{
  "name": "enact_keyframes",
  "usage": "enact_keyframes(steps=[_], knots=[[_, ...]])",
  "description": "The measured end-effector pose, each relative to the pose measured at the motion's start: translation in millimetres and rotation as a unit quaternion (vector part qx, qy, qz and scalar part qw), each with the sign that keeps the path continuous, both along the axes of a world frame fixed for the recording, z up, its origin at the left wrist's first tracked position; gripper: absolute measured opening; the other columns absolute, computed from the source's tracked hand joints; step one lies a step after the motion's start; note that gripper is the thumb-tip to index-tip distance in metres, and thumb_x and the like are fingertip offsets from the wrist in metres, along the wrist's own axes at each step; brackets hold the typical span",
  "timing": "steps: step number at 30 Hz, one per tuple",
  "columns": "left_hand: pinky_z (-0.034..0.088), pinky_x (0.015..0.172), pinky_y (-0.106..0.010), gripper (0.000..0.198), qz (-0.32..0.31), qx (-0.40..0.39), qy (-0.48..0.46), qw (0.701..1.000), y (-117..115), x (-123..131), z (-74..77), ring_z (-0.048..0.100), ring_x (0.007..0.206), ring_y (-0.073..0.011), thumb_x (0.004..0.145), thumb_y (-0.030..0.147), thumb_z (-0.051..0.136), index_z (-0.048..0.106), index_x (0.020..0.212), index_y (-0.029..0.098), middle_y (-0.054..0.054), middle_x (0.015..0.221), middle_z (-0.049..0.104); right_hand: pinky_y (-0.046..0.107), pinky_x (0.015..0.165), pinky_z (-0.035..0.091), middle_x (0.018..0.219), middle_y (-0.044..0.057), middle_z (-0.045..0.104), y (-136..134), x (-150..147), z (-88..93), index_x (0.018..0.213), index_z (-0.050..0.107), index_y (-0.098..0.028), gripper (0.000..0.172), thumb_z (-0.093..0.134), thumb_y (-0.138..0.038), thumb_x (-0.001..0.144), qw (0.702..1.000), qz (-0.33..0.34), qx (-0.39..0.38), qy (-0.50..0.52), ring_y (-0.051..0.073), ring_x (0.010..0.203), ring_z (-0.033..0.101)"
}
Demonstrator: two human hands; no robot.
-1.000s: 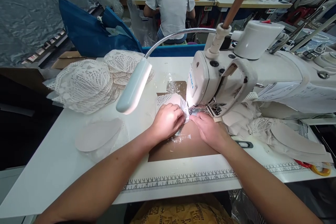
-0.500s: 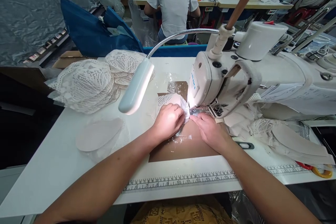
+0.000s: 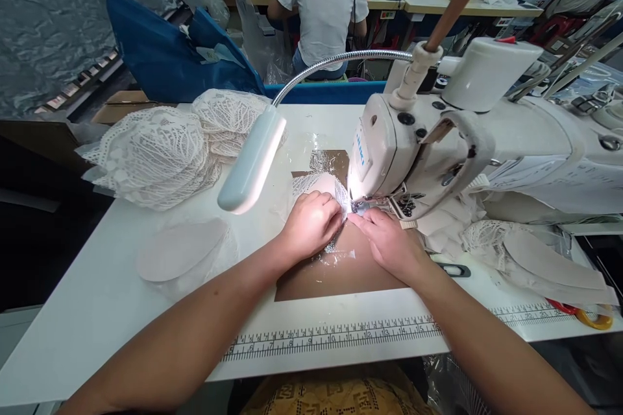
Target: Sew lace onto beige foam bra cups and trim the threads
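Note:
A small white lace piece [image 3: 318, 185] lies under the lit needle area of the white sewing machine [image 3: 377, 146]. My left hand [image 3: 314, 220] is closed, its curled fingers gripping the lace piece just left of the needle. My right hand [image 3: 389, 237] has its thumb and index finger pinched at the near edge of the lace, close to the presser foot. Both hands rest over a brown taped sheet [image 3: 335, 279] on the white table. The fingertips of the left hand are partly hidden.
Stacked lace pieces [image 3: 158, 155] lie at the back left, pale oval pads [image 3: 182, 249] nearer. A lamp head [image 3: 252, 162] hangs left of the machine. Orange-handled scissors [image 3: 594, 319] and more fabric [image 3: 549, 262] are at the right. A person [image 3: 326, 6] sits beyond.
My right fingertips have shifted slightly left along the lace edge. The left hand holds nearly the same place. The view has shifted slightly.

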State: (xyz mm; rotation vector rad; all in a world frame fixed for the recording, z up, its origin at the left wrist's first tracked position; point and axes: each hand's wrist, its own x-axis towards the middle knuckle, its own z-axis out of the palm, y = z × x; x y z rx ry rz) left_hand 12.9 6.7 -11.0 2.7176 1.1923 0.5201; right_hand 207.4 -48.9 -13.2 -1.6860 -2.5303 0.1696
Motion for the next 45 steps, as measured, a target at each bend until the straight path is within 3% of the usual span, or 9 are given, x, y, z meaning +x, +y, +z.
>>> enact_keyframes(steps=[9, 17, 22, 25, 45], knots=[[0.041, 0.068, -0.032, 0.021, -0.003, -0.006, -0.009, 1.000, 2, -1, -2.0, 0.054, 0.073, -0.0202, 0.091, 0.027, 0.052, 0.061, 0.076, 0.016, -0.005, 0.075, 0.061, 0.028, 0.074, 0.038, 0.095, 0.006, 0.064, 1, -6, 7.1, 0.124, 0.060, -0.026, 0.053, 0.042, -0.001, 0.081, 0.999, 0.004, 0.014, -0.034, 0.019, 0.083, 0.054], [0.042, 0.071, -0.032, 0.020, -0.004, -0.024, -0.021, 0.999, 1, -2, 0.3, 0.054, 0.074, -0.0202, 0.091, 0.026, 0.052, 0.063, 0.078, 0.015, -0.006, 0.076, 0.062, 0.027, 0.077, 0.041, 0.097, 0.005, 0.064, -1, 0, 2.6, 0.117, 0.063, -0.028, 0.048, 0.044, -0.002, 0.082, 1.000, 0.010, 0.018, 0.020, 0.019, 0.087, 0.056], [0.042, 0.071, -0.032, 0.020, -0.004, -0.031, -0.024, 0.999, 1, -3, -0.1, 0.054, 0.074, -0.0195, 0.091, 0.026, 0.053, 0.064, 0.078, 0.015, -0.005, 0.076, 0.062, 0.028, 0.076, 0.043, 0.092, 0.005, 0.065, -1, 4, -8.2, 0.121, 0.062, -0.029, 0.045, 0.044, -0.008, 0.085, 0.997, -0.009, 0.050, 0.053, 0.020, 0.087, 0.057], [0.043, 0.073, -0.032, 0.020, -0.005, -0.037, -0.028, 0.999, 1, -3, -0.7, 0.055, 0.076, -0.0195, 0.091, 0.026, 0.053, 0.065, 0.080, 0.014, -0.005, 0.078, 0.063, 0.029, 0.076, 0.044, 0.093, 0.006, 0.065, 1, 4, -12.3, 0.125, 0.060, -0.027, 0.049, 0.045, -0.006, 0.083, 0.997, 0.017, 0.058, 0.055, 0.020, 0.086, 0.056], [0.043, 0.074, -0.033, 0.019, -0.004, -0.046, -0.034, 0.998, 1, -4, 0.1, 0.056, 0.077, -0.0198, 0.090, 0.028, 0.055, 0.066, 0.082, 0.015, -0.005, 0.079, 0.064, 0.029, 0.077, 0.044, 0.092, 0.005, 0.065, -1, 6, -11.9, 0.116, 0.064, -0.027, 0.044, 0.045, -0.006, 0.084, 0.994, 0.034, 0.066, 0.079, 0.019, 0.085, 0.057]])
